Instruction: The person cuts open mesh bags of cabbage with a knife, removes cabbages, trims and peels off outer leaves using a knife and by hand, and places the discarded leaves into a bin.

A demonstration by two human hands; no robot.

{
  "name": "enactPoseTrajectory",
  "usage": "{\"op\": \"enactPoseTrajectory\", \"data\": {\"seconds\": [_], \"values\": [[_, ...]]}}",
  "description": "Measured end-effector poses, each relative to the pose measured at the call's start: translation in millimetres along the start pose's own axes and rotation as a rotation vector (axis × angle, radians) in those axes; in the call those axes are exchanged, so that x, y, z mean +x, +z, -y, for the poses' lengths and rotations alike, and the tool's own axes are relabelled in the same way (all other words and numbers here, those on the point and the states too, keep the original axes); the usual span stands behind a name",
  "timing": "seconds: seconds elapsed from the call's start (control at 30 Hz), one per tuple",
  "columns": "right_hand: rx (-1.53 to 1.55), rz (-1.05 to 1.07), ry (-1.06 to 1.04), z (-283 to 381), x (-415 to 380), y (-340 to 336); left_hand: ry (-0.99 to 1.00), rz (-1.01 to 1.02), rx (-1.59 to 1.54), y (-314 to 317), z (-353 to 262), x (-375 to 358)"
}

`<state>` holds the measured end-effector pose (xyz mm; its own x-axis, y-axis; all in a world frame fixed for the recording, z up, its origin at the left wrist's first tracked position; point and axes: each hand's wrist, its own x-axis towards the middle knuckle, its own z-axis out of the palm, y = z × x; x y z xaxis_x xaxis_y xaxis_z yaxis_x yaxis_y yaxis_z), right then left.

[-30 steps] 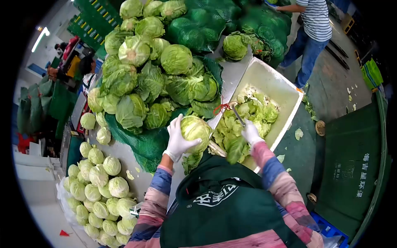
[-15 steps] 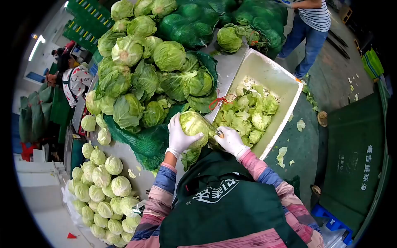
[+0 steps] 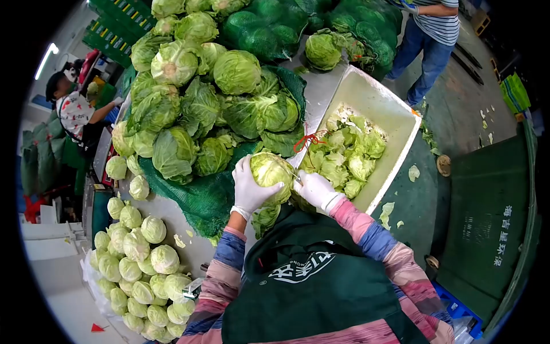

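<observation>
A pale green cabbage [image 3: 271, 176] rests in my gloved left hand [image 3: 250, 188], whose fingers wrap round its left side. My gloved right hand [image 3: 314, 188] is closed on a knife [image 3: 297, 176] at the cabbage's right side; most of the knife is hidden by the hand and the cabbage. Loose green leaves [image 3: 265, 218] hang just below the cabbage. To the right, a white foam box [image 3: 395, 163] holds many cut leaves [image 3: 344, 155]. A red string [image 3: 309, 139] lies at its left edge.
Untrimmed cabbages [image 3: 175, 152] are heaped on green netting [image 3: 203, 200] at upper left. Trimmed cabbages [image 3: 137, 246] pile up at lower left. Filled net bags [image 3: 263, 28] lie at the back. One person [image 3: 429, 46] stands upper right, another [image 3: 74, 112] at left. A green bin [image 3: 487, 223] is at right.
My right hand has shifted slightly left and up, and the knife's handle end no longer shows. The person at left has turned and raised the upper body, an arm now stretched out.
</observation>
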<state>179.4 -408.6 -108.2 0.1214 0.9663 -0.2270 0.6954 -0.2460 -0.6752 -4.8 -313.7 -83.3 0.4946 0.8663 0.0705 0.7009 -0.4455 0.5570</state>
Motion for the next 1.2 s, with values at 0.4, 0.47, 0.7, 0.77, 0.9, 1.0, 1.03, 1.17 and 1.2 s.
{"op": "enactPoseTrajectory", "data": {"seconds": [0.4, 0.47, 0.7, 0.77, 0.9, 1.0, 1.03, 1.17, 1.2], "values": [[-0.005, 0.151, 0.071, 5.6, 23.4, -2.3, -0.005, -0.095, -0.047, 6.6, 2.6, -2.8], [-0.022, 0.177, 0.051, 8.5, 27.3, -6.1, 0.044, -0.074, -0.048, 3.8, 6.8, -4.4], [-0.224, 0.323, 0.177, -16.3, 44.5, 34.7, 0.071, -0.101, -0.122, 2.0, 5.5, -25.2], [-0.055, 0.265, 0.177, 4.4, 22.0, 16.4, 0.055, -0.084, -0.170, -5.6, 13.6, -40.5], [0.290, 0.191, -0.004, 15.6, -3.0, 33.3, -0.071, -0.054, -0.453, -13.0, 36.1, -79.2], [0.248, 0.132, 0.064, 19.2, -18.6, 32.7, -0.072, -0.065, -0.558, -12.9, 27.4, -86.9], [0.250, 0.125, 0.067, 28.7, -23.9, 22.6, -0.122, -0.097, -0.766, -5.0, 23.5, -82.9], [0.253, 0.024, 0.120, 16.5, -34.6, 32.8, -0.158, -0.170, -0.360, 10.8, 11.0, -50.3], [0.358, -0.052, 0.094, 6.7, -31.4, 41.4, -0.154, -0.179, -0.367, 14.2, 11.2, -47.5]]}}
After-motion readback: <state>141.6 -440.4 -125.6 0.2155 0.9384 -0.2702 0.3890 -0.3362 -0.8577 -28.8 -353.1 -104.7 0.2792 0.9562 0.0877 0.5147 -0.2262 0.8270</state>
